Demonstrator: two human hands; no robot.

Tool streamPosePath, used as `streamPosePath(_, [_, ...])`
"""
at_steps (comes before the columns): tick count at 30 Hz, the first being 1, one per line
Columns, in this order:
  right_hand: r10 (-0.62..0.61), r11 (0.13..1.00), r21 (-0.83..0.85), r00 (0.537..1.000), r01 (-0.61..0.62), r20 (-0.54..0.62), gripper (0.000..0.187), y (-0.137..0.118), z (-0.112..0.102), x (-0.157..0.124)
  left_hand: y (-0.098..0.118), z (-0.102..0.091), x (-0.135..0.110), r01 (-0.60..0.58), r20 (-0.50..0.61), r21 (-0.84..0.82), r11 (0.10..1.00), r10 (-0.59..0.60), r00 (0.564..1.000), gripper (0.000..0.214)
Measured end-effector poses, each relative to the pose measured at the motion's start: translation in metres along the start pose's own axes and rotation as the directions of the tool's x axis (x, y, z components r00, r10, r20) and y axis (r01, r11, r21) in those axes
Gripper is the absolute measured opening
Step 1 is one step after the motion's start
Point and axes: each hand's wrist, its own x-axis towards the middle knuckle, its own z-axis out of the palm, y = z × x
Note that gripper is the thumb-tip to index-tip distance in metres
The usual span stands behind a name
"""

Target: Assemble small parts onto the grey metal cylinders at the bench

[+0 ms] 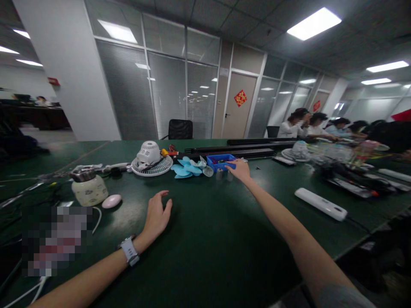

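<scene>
My left hand (158, 214) rests on the green table with its fingers loosely curved and apart, holding nothing. A pale watch (129, 251) is on that wrist. My right hand (239, 170) reaches out to the right end of a blue bin (212, 163) with small parts in it. Its fingers are stretched apart just above a metal cylinder (230, 176); whether they touch it is unclear. Another metal cylinder (219, 174) stands close by. Left of the bin lie light-blue fan blades (186, 167). Beyond my left hand sits a white fan motor housing (148, 153) on a round grille (152, 169).
At left stand a patterned jar (89, 190) and a pink mouse (111, 201), with cables around. Long black bars (244, 150) lie at the back. A white power strip (321, 204) is at right, before cluttered parts. Several people sit farther right.
</scene>
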Motion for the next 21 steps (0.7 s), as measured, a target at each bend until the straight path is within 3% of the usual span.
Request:
streamPosePath(2, [0.04,0.999,0.031,0.999,-0.04,-0.008,0.051,0.013,0.004,-0.005,0.001,-0.001,0.0,0.008,0.012,0.005,1.0,-0.008,1.0,0.043])
streamPosePath(5, [0.09,0.98,0.168,0.992,-0.104,0.086,0.06,0.027,0.016,-0.01,0.003,-0.002,0.0,0.027,0.021,0.006,1.0,-0.027,0.999,0.045])
streamPosePath(10, [0.112,0.944,0.294,0.983,-0.152,0.148,0.049,0.028,0.034,-0.013,0.001,-0.002,0.0,0.022,0.018,0.011,1.0,-0.022,1.0,0.044])
streamPosePath(14, [0.147,0.919,0.349,0.982,-0.18,0.12,0.044,0.015,0.029,-0.024,-0.001,-0.001,0.0,0.009,-0.005,0.019,1.0,-0.009,1.0,0.043])
streamPosePath(17, [0.049,0.881,0.461,0.989,-0.107,0.138,0.048,-0.012,0.014,-0.047,0.003,-0.003,0.0,-0.012,-0.015,0.021,1.0,0.012,1.0,0.042])
streamPosePath(19, [-0.105,0.807,0.59,0.979,-0.017,0.172,0.052,-0.039,0.001,-0.066,0.009,-0.005,-0.001,-0.054,-0.026,0.013,0.998,0.054,0.998,0.041])
streamPosePath(21, [-0.277,0.71,0.702,0.939,0.057,0.204,0.055,-0.07,-0.012,-0.083,0.019,-0.009,-0.002,-0.115,-0.044,-0.006,0.993,0.115,0.992,0.04])
